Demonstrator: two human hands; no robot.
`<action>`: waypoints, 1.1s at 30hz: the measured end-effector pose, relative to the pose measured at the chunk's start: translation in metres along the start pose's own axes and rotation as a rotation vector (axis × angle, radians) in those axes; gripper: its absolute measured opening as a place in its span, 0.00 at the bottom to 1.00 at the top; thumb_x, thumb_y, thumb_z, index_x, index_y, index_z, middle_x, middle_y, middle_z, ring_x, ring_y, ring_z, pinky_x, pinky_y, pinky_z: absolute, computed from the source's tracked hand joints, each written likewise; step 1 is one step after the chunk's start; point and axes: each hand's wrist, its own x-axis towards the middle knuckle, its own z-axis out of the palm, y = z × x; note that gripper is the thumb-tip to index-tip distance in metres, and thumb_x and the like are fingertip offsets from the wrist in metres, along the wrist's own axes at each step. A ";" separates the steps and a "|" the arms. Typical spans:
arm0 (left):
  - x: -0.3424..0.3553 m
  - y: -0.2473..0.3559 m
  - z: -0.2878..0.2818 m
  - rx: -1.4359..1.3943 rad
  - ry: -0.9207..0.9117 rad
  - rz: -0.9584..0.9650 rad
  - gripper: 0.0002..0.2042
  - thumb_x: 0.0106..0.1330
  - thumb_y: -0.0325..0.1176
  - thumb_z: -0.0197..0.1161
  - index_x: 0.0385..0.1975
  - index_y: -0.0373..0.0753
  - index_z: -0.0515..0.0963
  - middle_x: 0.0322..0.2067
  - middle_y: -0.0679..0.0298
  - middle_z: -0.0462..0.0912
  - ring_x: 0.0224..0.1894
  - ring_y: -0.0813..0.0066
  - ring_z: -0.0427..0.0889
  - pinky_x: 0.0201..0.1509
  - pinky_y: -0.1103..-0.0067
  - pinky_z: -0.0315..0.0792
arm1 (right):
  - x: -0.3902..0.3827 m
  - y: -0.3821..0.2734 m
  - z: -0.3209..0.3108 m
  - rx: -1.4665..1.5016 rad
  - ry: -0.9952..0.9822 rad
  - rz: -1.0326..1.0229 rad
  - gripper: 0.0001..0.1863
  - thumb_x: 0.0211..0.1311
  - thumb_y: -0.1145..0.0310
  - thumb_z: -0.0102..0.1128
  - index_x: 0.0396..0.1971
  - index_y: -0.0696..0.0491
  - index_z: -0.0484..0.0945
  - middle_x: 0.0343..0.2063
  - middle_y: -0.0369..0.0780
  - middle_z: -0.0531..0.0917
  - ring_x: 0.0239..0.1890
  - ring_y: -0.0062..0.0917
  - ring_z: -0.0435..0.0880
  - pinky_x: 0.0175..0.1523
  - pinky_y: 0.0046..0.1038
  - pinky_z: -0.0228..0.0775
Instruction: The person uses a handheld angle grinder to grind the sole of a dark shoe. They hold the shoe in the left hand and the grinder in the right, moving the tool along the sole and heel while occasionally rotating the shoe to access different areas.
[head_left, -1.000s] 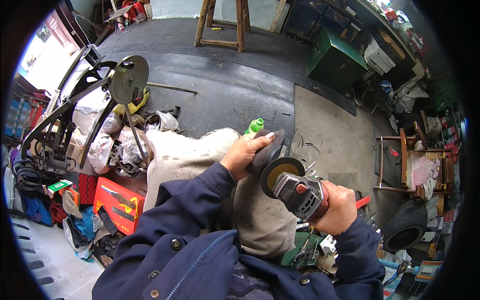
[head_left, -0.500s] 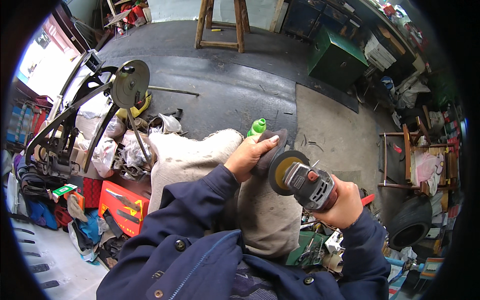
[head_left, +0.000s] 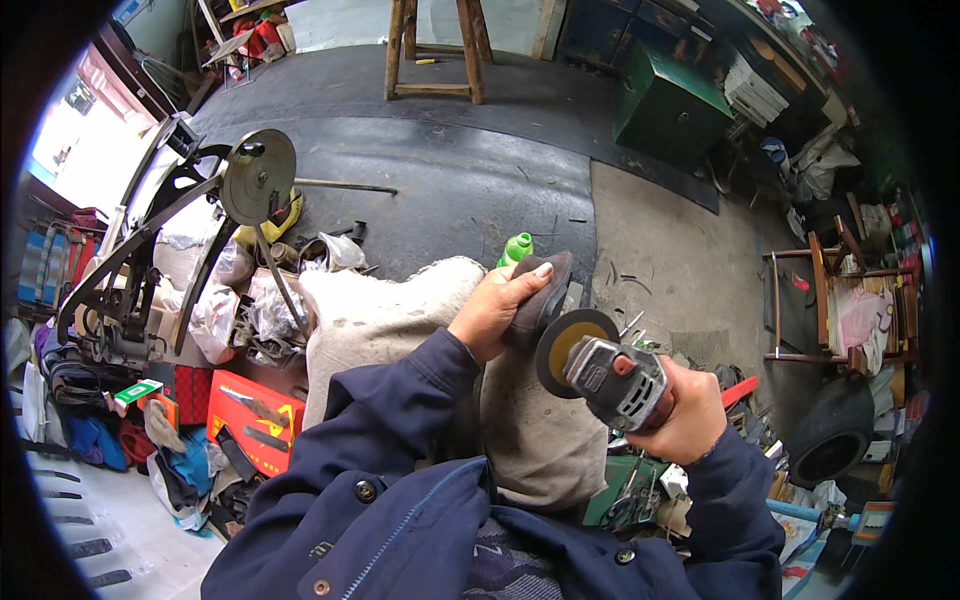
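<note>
In my right hand (head_left: 692, 412) is a small grey angle grinder (head_left: 622, 380), its body wrapped by my fingers. The round disc (head_left: 572, 350), dark with a yellowish face, points toward my left hand (head_left: 500, 312). That hand is closed on a dark grey shoe (head_left: 542, 300), thumb on top and fingers mostly hidden behind it. Disc and shoe overlap at the shoe's right side; whether they touch I cannot tell. Under both hands a stained light-grey cloth (head_left: 390, 315) lies over my lap.
A green bottle (head_left: 517, 248) stands just beyond the shoe. On the left rises a black hand-cranked machine with a wheel (head_left: 258, 178), bags and parts around it. A red box (head_left: 255, 420) lies nearer. At right are a tyre (head_left: 830, 440) and a wooden-framed chair (head_left: 840, 305).
The grinder has shifted slightly down and left beside the shoe. Both hands keep their grips, and the whole view has moved a little.
</note>
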 end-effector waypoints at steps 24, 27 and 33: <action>-0.007 0.006 0.003 0.167 -0.011 -0.001 0.24 0.84 0.46 0.65 0.68 0.33 0.79 0.53 0.60 0.90 0.51 0.75 0.90 0.59 0.76 0.83 | 0.000 0.015 0.008 0.414 -0.080 0.212 0.27 0.49 0.79 0.85 0.51 0.61 0.84 0.39 0.37 0.94 0.45 0.13 0.88 0.53 0.25 0.84; -0.007 0.005 0.005 0.126 -0.010 0.004 0.22 0.83 0.45 0.66 0.65 0.34 0.81 0.52 0.61 0.90 0.50 0.76 0.90 0.58 0.77 0.83 | -0.004 0.012 0.008 0.140 -0.046 0.047 0.29 0.44 0.67 0.88 0.48 0.54 0.85 0.34 0.44 0.92 0.39 0.33 0.95 0.48 0.33 0.86; -0.009 0.007 0.005 0.130 -0.007 -0.002 0.18 0.83 0.43 0.67 0.60 0.34 0.84 0.50 0.64 0.91 0.48 0.78 0.90 0.56 0.79 0.83 | 0.001 0.017 0.007 0.066 -0.049 0.017 0.29 0.42 0.61 0.88 0.46 0.52 0.85 0.34 0.47 0.91 0.39 0.47 0.93 0.46 0.37 0.86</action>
